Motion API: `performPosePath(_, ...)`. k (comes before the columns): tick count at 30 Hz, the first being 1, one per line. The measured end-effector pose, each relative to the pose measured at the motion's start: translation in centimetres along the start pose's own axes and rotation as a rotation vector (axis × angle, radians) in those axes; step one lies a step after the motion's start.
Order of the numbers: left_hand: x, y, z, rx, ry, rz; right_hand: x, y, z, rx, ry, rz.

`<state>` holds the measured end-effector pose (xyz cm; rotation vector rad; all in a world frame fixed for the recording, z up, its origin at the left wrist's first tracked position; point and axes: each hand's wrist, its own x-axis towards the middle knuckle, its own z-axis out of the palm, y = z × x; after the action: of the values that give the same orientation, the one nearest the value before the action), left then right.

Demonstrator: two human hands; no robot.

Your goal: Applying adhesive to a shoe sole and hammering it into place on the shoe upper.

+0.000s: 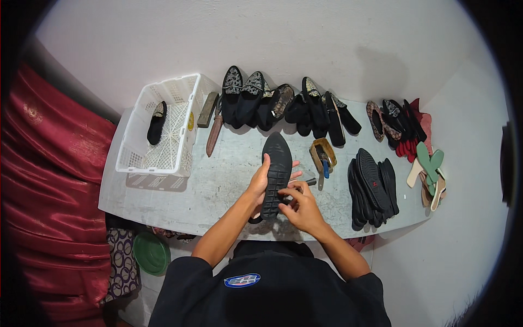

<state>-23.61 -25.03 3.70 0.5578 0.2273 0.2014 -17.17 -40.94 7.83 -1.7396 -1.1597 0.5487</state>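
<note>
Over the near middle of the table I hold a black shoe sole (277, 169) upright, its grooved tread toward me. My left hand (260, 185) is closed round its left side, the thumb in front and fingertips showing past the right edge. My right hand (301, 207) has curled fingers, with thumb and forefinger on the sole's lower right edge. Behind the sole's lower end a bit of black and beige shows; most of it is hidden. A dark tool head like a hammer's (311, 181) pokes out beyond my right hand.
A white plastic crate (185, 147) with one black shoe (157, 128) stands left. Along the wall lie a block (207, 109), a sheathed blade (214, 136) and several patterned shoes (253, 92). Rightward are a glue container with brush (321, 150), stacked black soles (372, 180) and green insoles (427, 163).
</note>
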Motion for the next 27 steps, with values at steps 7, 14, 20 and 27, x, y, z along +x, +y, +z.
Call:
performPosePath(7,0.8,1.0,-2.2,-0.012,-0.13,-0.002,3.8,9.5,-5.2,-0.072,0.322,0.017)
performPosePath(14,0.6,0.6,-2.1,0.003,-0.099,0.001,4.1,13.7,-8.9,-0.617,0.047,0.122)
performPosePath(20,0.6,0.4,-2.6,-0.056,-0.133,0.001,5.3,17.1,-8.0,-0.717,0.027,0.067)
performPosePath(27,0.2,0.4,-2.3,-0.05,-0.13,-0.033,7.3,20.2,-7.5,-0.475,0.257,-0.099)
